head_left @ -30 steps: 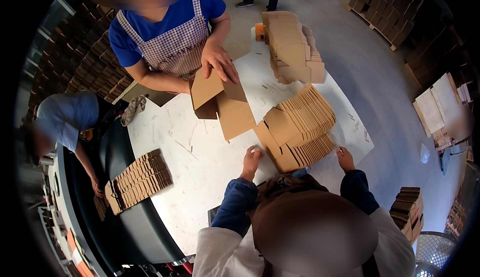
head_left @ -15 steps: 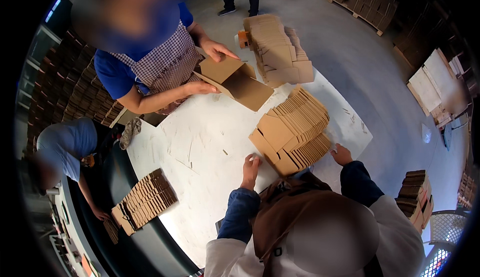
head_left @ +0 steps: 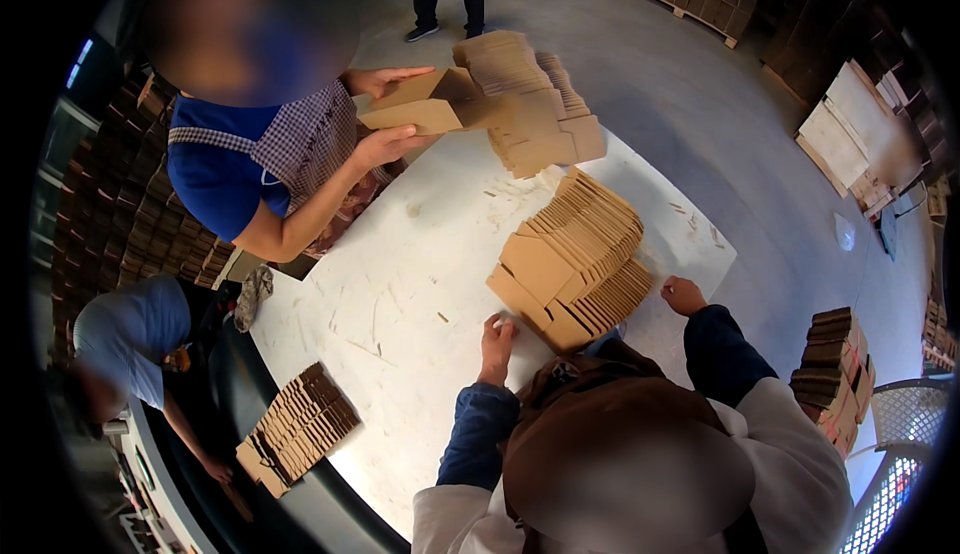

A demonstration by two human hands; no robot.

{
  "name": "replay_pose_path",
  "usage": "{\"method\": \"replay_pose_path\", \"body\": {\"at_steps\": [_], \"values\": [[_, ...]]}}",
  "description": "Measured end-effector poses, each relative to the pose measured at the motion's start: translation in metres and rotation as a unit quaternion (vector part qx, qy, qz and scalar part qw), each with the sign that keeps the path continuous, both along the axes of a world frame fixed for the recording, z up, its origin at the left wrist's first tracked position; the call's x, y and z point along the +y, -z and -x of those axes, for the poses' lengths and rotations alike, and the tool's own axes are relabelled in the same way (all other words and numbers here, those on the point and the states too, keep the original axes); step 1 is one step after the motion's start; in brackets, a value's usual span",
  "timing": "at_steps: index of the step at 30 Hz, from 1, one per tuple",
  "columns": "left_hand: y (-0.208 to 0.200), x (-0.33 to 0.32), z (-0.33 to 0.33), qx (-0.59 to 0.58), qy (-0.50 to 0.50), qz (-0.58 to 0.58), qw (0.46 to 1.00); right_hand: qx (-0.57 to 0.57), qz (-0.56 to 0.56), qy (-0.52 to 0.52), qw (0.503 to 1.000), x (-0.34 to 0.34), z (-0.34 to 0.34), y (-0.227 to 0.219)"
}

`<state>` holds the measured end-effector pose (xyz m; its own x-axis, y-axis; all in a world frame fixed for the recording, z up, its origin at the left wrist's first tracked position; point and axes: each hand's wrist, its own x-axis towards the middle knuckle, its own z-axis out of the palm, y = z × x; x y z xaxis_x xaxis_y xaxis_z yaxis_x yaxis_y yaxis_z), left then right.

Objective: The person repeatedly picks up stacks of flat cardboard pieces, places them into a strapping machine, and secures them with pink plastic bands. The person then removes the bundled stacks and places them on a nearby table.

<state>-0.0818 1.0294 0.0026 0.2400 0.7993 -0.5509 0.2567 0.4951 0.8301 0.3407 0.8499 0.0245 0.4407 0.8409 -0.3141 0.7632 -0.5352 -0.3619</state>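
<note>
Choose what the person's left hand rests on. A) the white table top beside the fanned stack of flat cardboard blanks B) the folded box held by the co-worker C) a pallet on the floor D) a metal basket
A: the left hand lies flat on the white table top, just beside the fanned stack of flat cardboard blanks.

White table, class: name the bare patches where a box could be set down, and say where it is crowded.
The white table is bare in its middle, between the co-worker's folded box and the left hand. A smaller patch lies beyond the fanned cardboard stack, toward the far corner. It is crowded around that stack, where the right hand rests, and at the far pile.
</note>
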Motion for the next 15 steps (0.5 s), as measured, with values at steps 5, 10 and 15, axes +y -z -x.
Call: {"method": "replay_pose_path", "body": {"at_steps": [5, 10, 15], "values": [[0.000, 0.000, 0.002, -0.001, -0.013, 0.010, 1.000, -0.023, -0.094, 0.018, 0.995, 0.077, -0.044, -0.043], [-0.004, -0.003, 0.002, 0.012, -0.038, 0.011, 0.999, 0.012, -0.192, -0.103, 0.976, 0.224, -0.041, -0.114], [-0.013, -0.009, -0.007, 0.060, -0.057, -0.012, 0.996, -0.056, -0.158, -0.197, 0.966, 0.364, -0.034, -0.126]]}}
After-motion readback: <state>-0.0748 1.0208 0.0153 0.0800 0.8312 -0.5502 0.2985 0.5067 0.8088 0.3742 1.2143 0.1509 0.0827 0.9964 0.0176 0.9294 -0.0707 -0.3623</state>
